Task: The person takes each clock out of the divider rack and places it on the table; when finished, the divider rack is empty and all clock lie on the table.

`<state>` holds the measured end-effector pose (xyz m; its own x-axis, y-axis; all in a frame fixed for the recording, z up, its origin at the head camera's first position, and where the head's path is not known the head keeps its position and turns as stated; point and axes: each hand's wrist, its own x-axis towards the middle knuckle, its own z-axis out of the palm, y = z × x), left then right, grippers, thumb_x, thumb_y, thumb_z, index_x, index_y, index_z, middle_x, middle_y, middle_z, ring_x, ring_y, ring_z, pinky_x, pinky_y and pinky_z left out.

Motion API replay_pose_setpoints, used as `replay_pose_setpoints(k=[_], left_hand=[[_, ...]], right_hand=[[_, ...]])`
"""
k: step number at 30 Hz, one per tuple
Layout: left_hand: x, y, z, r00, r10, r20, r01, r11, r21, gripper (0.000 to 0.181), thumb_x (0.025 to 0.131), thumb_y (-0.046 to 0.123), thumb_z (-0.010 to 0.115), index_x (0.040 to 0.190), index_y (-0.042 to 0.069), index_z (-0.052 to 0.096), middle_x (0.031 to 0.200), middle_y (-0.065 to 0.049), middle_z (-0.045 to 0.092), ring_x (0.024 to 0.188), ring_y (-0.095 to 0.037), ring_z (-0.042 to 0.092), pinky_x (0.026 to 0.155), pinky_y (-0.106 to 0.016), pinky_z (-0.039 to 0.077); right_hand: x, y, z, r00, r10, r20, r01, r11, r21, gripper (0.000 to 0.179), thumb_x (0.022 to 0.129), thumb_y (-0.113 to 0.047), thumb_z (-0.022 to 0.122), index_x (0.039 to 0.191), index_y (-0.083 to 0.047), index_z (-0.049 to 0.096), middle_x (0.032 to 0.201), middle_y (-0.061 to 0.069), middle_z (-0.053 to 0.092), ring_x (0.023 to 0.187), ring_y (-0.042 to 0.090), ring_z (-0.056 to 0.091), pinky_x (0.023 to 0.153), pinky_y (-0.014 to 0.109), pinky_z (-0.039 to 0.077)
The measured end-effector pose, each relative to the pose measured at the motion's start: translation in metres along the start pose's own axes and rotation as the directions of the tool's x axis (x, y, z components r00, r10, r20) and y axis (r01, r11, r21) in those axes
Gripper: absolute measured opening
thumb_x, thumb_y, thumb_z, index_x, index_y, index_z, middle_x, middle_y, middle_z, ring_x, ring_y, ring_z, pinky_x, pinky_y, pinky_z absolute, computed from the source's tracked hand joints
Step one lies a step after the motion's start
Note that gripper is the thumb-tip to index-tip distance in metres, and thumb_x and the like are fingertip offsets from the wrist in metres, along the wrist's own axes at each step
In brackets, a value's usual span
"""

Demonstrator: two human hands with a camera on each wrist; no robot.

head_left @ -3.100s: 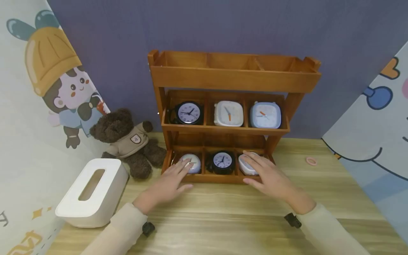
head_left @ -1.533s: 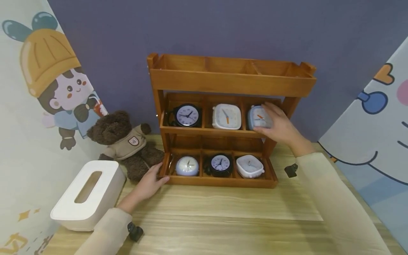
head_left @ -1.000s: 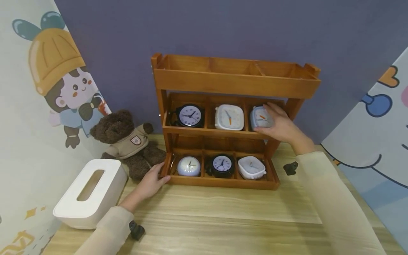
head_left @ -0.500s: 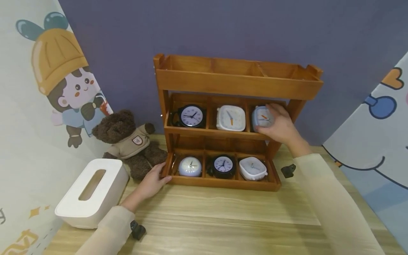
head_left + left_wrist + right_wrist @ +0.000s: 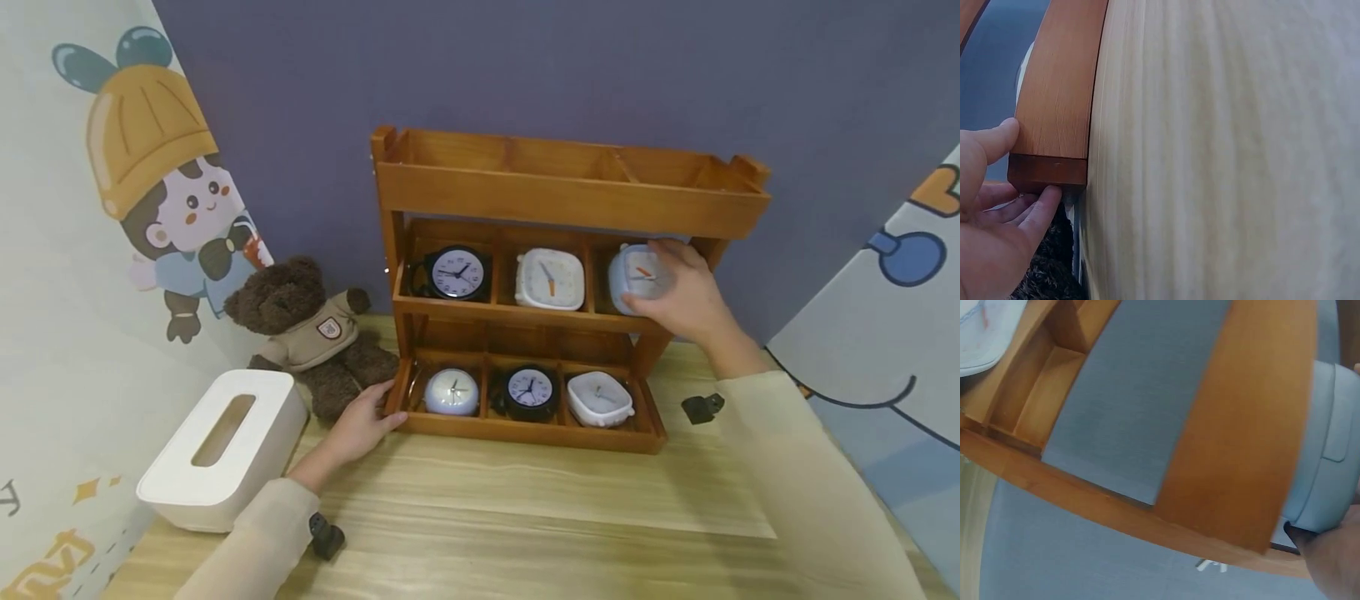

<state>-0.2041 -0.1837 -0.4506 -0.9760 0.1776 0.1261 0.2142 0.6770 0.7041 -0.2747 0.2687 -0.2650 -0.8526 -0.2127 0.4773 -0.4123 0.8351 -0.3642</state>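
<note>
My right hand (image 5: pixel 692 293) grips a light blue alarm clock (image 5: pixel 621 271) in the right compartment of the wooden rack's (image 5: pixel 570 198) middle tier. In the right wrist view the blue clock's rounded case (image 5: pixel 1317 456) is partly behind a wooden board; most of the hand is out of frame. My left hand (image 5: pixel 360 429) holds the rack's lower left front corner. The left wrist view shows its thumb and fingers on either side of that wooden corner (image 5: pixel 1047 172). Beside the blue clock sit a white alarm clock (image 5: pixel 551 279) and a black one (image 5: pixel 457 272).
On the bottom tier stand a lilac round clock (image 5: pixel 452 392), a black clock (image 5: pixel 529 393) and a white clock (image 5: pixel 600 400). A brown teddy bear (image 5: pixel 311 333) leans at the rack's left, behind a white tissue box (image 5: pixel 225 450). A wall rises behind the rack.
My right hand has gone from the lower white clock to the blue clock and just now shifted it slightly right and turned it. My left hand has moved from the lilac clock to the rack's corner.
</note>
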Motion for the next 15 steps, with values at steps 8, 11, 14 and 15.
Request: replay_pose_setpoints(k=[8,11,14,15], left_hand=[[0.0,0.002,0.0,1.0,-0.011,0.002,0.011,1.0,0.014,0.063,0.093,0.016,0.069,0.141,-0.012,0.039,0.14,-0.032,0.042,0.116,-0.044,0.052,0.095,-0.052,0.044],[-0.001,0.002,-0.001,1.0,-0.018,0.004,0.018,1.0,0.014,0.063,0.093,0.016,0.068,0.142,-0.012,0.039,0.14,-0.032,0.042,0.118,-0.045,0.051,0.096,-0.053,0.043],[-0.001,0.002,0.0,1.0,-0.018,0.006,0.018,1.0,0.014,0.063,0.094,0.017,0.068,0.142,-0.012,0.039,0.14,-0.032,0.042,0.118,-0.045,0.051,0.096,-0.053,0.043],[-0.001,0.002,0.0,1.0,-0.018,0.006,0.018,1.0,0.012,0.063,0.094,0.017,0.068,0.142,-0.011,0.04,0.14,-0.032,0.042,0.118,-0.045,0.051,0.095,-0.053,0.043]], right_hand=[[-0.015,-0.007,-0.012,0.997,-0.075,0.003,0.075,0.997,0.004,0.088,0.07,-0.027,0.081,0.141,0.007,0.044,0.143,0.026,0.038,0.13,0.047,0.033,0.099,0.065,0.029],[-0.022,-0.008,-0.013,0.994,-0.109,-0.014,0.109,0.994,0.005,0.087,0.067,-0.027,0.082,0.139,0.007,0.046,0.141,0.027,0.039,0.125,0.049,0.036,0.093,0.067,0.032],[-0.031,-0.011,-0.016,0.992,-0.124,-0.017,0.124,0.992,-0.003,0.087,0.065,-0.026,0.082,0.138,0.006,0.047,0.139,0.026,0.04,0.123,0.049,0.036,0.09,0.067,0.033],[-0.035,-0.011,-0.018,0.993,-0.122,-0.012,0.121,0.993,-0.006,0.088,0.066,-0.026,0.082,0.139,0.005,0.046,0.14,0.025,0.039,0.123,0.049,0.036,0.089,0.067,0.033]])
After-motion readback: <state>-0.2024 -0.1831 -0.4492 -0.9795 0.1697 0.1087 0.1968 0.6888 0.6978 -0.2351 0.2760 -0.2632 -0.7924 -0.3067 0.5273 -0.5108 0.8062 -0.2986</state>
